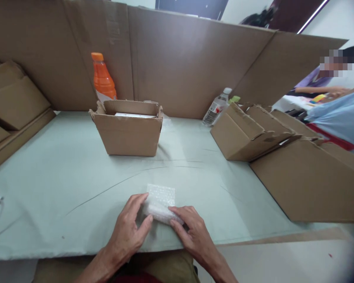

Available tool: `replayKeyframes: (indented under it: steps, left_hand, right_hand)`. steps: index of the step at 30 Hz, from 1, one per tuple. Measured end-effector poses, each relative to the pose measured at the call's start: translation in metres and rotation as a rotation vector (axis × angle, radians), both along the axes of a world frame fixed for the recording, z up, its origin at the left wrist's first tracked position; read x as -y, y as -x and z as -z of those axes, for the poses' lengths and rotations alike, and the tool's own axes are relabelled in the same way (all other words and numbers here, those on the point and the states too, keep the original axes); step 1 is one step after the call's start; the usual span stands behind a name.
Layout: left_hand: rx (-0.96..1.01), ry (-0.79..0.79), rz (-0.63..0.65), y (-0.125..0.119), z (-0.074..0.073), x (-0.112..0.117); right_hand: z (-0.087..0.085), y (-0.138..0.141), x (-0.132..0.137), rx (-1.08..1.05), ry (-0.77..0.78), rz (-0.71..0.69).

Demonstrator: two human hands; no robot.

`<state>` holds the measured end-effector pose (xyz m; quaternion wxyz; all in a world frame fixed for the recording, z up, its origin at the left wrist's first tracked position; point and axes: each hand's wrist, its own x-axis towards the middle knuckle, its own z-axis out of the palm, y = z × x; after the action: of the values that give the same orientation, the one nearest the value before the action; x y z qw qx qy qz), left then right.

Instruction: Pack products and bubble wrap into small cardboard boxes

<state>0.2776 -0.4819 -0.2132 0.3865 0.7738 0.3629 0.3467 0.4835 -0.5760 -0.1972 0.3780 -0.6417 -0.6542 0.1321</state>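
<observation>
A clear bubble wrap bundle lies near the front edge of the table, rolled up on the near side. Beyond the roll, a short flat flap of the same wrap rests on the cloth. My left hand grips the roll's left end between thumb and fingers. At the other end, my right hand has its thumb and fingers closed on the roll. Whether anything is inside the wrap cannot be made out.
A cardboard box holding something white stands ahead. More boxes fill the right side, others the left. An orange bottle and a clear bottle stand by the cardboard partition. Another person is beyond it.
</observation>
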Motion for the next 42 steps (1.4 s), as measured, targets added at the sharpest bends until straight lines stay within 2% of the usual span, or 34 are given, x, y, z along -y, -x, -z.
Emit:
replayKeyframes:
  steps: [5,9,12,15,18,23,27,29,36,42]
  left_hand:
    - [0.229,0.488,-0.114,0.001,0.009,0.013]
    - [0.442,0.735,-0.147,-0.002,0.003,0.017]
    - [0.555,0.853,-0.066,-0.006,-0.005,0.017]
    - [0.631,0.94,0.055,-0.012,-0.012,0.018]
    - [0.674,1.011,0.011,-0.018,-0.017,0.018]
    - [0.726,1.047,-0.046,-0.022,-0.021,0.016]
    - [0.729,1.044,-0.116,-0.021,-0.023,0.012]
    - [0.728,1.038,-0.132,-0.021,-0.023,0.01]
    - [0.72,0.995,-0.194,-0.019,-0.018,0.008]
    - [0.825,1.119,-0.131,-0.011,-0.027,0.001]
  right_hand:
    - [-0.003,0.002,-0.001,-0.259,0.118,0.188]
    - [-0.01,0.011,-0.009,-0.352,0.044,0.243]
    - [-0.013,0.019,-0.013,-0.372,0.009,0.225]
    - [-0.013,0.03,-0.016,-0.336,0.049,0.103]
    - [-0.011,0.04,-0.017,-0.238,0.039,0.012]
    - [-0.009,0.044,-0.019,-0.152,0.007,-0.004]
    - [-0.005,0.038,-0.021,-0.115,-0.151,0.075]
    - [-0.001,0.034,-0.022,-0.153,-0.181,0.12]
    - [0.005,0.044,-0.025,-0.343,0.09,-0.001]
    - [-0.004,0.042,-0.028,-0.578,0.261,-0.095]
